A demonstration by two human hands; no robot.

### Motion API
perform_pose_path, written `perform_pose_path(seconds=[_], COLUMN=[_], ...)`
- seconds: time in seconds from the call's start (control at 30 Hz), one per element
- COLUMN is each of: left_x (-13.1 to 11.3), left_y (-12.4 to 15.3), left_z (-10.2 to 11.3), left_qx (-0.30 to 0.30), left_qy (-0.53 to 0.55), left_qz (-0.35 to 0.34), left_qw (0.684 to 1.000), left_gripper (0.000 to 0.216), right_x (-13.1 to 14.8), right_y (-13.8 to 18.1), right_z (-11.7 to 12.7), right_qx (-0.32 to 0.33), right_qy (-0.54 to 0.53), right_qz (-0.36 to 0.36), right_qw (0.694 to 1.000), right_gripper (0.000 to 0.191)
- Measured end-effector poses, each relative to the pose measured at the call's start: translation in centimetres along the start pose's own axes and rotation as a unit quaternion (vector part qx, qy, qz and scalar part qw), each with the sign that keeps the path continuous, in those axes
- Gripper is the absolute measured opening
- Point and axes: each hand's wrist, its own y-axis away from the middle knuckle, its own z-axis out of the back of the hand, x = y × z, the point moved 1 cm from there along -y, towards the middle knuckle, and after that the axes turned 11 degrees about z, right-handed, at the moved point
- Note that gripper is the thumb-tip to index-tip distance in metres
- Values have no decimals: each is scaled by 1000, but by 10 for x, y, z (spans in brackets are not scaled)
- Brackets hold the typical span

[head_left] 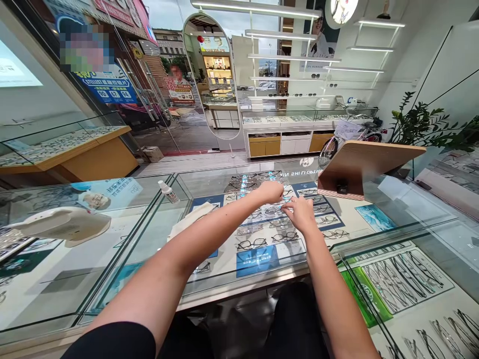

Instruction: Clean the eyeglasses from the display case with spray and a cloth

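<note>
Over the glass display counter (220,284), my left hand (272,192) is closed, its fingers curled down and partly hidden behind the knuckles. My right hand (300,213) is close beside it, thumb and fingertips pinched together. Thin bits by the fingertips look like part of an eyeglass frame, but I cannot make them out against the glasses below. Several dark eyeglasses (243,184) lie just beyond my left hand. Under the glass, rows of eyeglasses (251,244) rest around blue cards (257,260). A pale cloth (192,218) lies left of my forearm.
A white spray bottle (169,192) stands on the counter at left, near a white curved device (62,224). At right, the wooden back of a tilted stand (368,162) rises from the counter. More eyeglasses (404,274) fill the near right case. A tall mirror (215,75) stands beyond.
</note>
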Motion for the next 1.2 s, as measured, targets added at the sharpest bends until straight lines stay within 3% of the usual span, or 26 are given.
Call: perform_pose_path(seconds=[1.0,1.2], left_x=[10,15], left_y=[-16,-18], left_z=[-9,-3], left_qx=[1,-9], left_qy=[46,48], left_qz=[-21,-10], left_qw=[999,999], left_gripper=[22,15], right_x=[2,6], right_y=[-1,1], right_z=[2,1], right_qx=[14,-49], right_qy=[-13,-44], right_qz=[-9,4], right_qw=[1000,998], right_gripper=[19,15])
